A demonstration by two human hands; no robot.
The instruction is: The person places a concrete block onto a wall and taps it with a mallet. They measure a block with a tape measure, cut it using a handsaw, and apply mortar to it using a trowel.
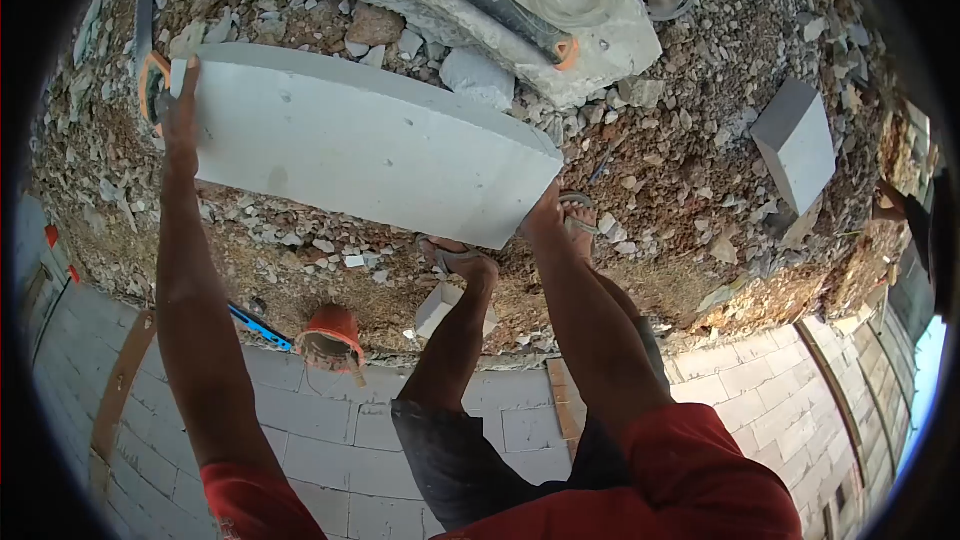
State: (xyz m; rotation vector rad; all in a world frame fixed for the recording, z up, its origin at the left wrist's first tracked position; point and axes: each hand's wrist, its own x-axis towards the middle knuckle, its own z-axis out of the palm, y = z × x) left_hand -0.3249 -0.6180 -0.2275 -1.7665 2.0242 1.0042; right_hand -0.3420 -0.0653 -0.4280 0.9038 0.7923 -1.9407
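Note:
A long pale block (370, 140) spans the space before me, its left end higher in view than its right. My left hand (181, 120) grips its left end, fingers along the edge. At the lower right end my right hand (543, 212) holds the block, its fingers mostly hidden behind it. Just beside my left hand is the orange and black handle of a saw (148, 10), its blade pointing up. Beyond the block, another tool with an orange and black handle (510, 15) lies on a rough grey slab (610, 55).
Rubble and stones cover the ground (690, 170). A cut block (797, 145) lies at the right, a small block (437, 308) near my feet. Below stand an orange bucket (333, 332) and a blue tool (260, 327) by a block wall (400, 445). Part of another person (940, 230) shows at the right edge.

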